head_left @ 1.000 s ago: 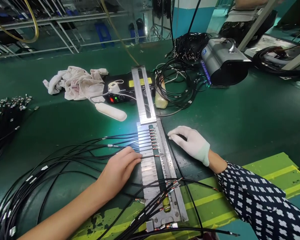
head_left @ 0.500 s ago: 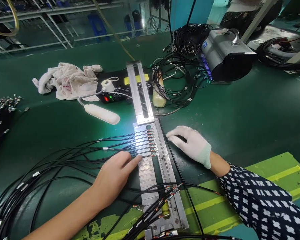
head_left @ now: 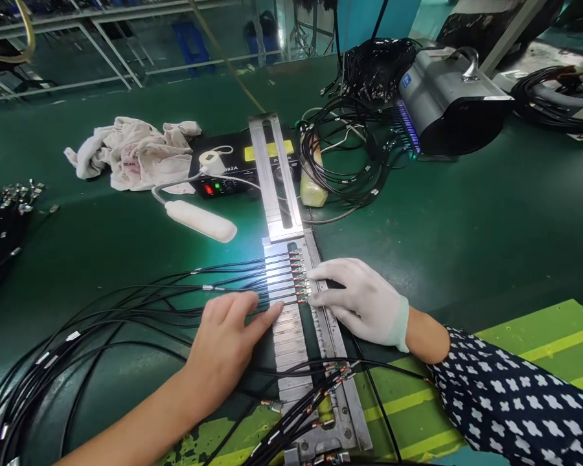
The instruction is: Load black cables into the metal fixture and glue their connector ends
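Note:
A slotted metal fixture [head_left: 291,336] runs away from me across the middle. Several black cables [head_left: 243,265] lie side by side in its upper slots, their small connectors [head_left: 298,275] lined up over the central groove. My bare left hand [head_left: 230,333] rests at the fixture's left edge, thumb on the lowest of these cables, fingers curled over the cable bundle. My right hand [head_left: 364,301], in a white glove, has its fingers apart, with fingertips at the connector ends on the fixture's right rail. Nothing shows between them.
More loose cables [head_left: 291,421] cross the fixture's near end. Beyond it are a white lamp [head_left: 201,220], a black control box [head_left: 228,188], a crumpled cloth [head_left: 136,155], coiled cables [head_left: 340,155] and a grey machine with a handle [head_left: 447,97]. Cable ends [head_left: 10,207] lie far left.
My right hand has moved left from beside the fixture onto its right rail, and its fingers have spread. My left hand has barely moved. The view has shifted slightly.

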Demonstrator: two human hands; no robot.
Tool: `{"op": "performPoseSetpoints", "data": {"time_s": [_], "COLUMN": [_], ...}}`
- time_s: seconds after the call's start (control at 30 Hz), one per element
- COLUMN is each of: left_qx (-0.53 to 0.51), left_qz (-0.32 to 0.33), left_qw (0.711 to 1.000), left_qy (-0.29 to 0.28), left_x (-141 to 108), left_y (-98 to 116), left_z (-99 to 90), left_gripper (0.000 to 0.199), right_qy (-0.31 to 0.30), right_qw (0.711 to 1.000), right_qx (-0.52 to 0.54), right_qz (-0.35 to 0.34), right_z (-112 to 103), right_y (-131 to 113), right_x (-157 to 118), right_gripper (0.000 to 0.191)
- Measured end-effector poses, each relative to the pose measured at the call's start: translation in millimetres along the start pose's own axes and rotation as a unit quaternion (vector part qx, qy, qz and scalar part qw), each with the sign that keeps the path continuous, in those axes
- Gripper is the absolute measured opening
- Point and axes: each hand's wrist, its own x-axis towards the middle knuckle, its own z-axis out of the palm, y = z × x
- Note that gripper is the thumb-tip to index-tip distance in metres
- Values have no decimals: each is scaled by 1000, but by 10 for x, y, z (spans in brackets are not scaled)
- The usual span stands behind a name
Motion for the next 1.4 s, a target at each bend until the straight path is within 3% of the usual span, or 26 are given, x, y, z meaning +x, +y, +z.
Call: {"op": "performPoseSetpoints", "data": {"time_s": [0.07, 0.27, 0.37, 0.5, 0.6, 0.73, 0.8, 1.1, 1.4], "left_qx": [1, -166, -283, -366, -407, -349, -302, -200, -158], "left_qz": [-11, -68, -90, -100, -140, -195, -187, -46, 5], "left_qw": [1000, 981, 949, 904, 888, 916, 935, 979, 986], "left_qy": [-20, -77, -107, -198, -164, -42, -15, 17, -55], "left_x": [-64, -159, -180, -200, -187, -147, -135, -209, -272], "left_y": [29, 29, 104, 250, 244, 76, -8, -111, -185], "left_z": [26, 2, -159, -303, -258, -121, -80, -66, 7], "left_gripper": [38, 42, 34, 10, 11, 9, 10, 22, 45], "right_qy": [2, 14, 42, 58, 70, 85, 91, 91, 87], "right_qw": [1000, 1000, 999, 997, 996, 994, 993, 992, 991], "right_qx": [0, 6, 19, 28, 37, 47, 49, 66, 79], "right_qz": [4, 4, 12, 29, 28, 40, 48, 59, 62], "right_z": [9, 33, 33, 25, 19, 12, 11, 11, -3], "right_y": [17, 23, -2, -20, -12, 2, 8, 27, 46], "right_x": [9, 15, -1, -13, -12, -12, -11, 3, 16], "right_gripper": [27, 27, 25, 23, 23, 23, 24, 24, 25]}}
